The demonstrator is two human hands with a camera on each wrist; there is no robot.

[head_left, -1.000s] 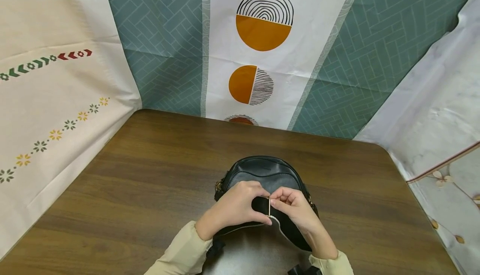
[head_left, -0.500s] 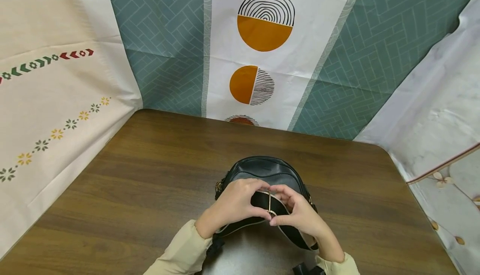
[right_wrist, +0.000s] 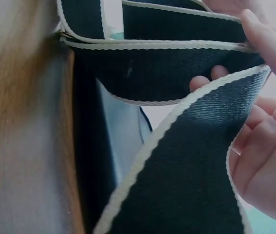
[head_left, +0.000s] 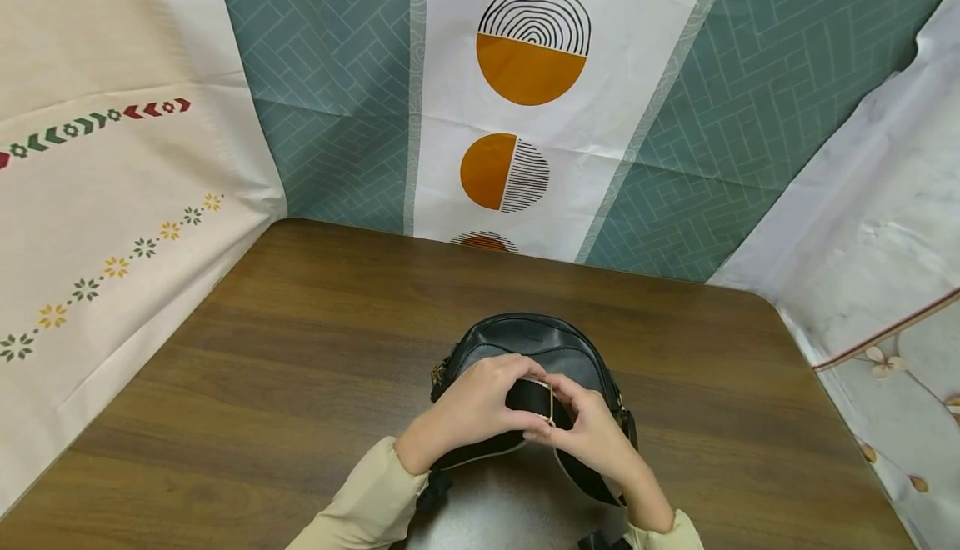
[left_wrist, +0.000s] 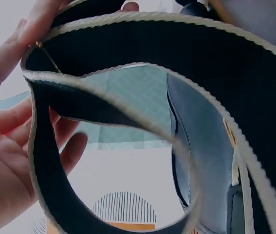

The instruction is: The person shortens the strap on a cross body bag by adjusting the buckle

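Observation:
A black bag [head_left: 532, 337] with gold-coloured fittings lies on the wooden table. Its black strap [head_left: 530, 398], edged in white, is raised in front of it and also curves through the left wrist view as a loop [left_wrist: 142, 36]. A thin gold-coloured slider buckle [head_left: 551, 404] crosses the strap between the hands. With thumb and fingers on opposite edges, my left hand [head_left: 480, 404] grips the strap just left of the slider. My right hand [head_left: 596, 437] pinches the strap at the slider's right side, its fingertips close to the left ones. In the right wrist view, strap layers [right_wrist: 196, 131] partly cover the fingers.
The wooden table [head_left: 330, 350] extends around the bag. Patterned cloths hang behind and beside it: a teal and white one [head_left: 330, 92] at the back, a cream one [head_left: 127, 175] at left and a pale one [head_left: 862, 200] at right.
My right hand first pinched at the slider, then spread its fingers and shifted right, and now closes on the strap again. The slider has moved slightly right. The bag stays in place.

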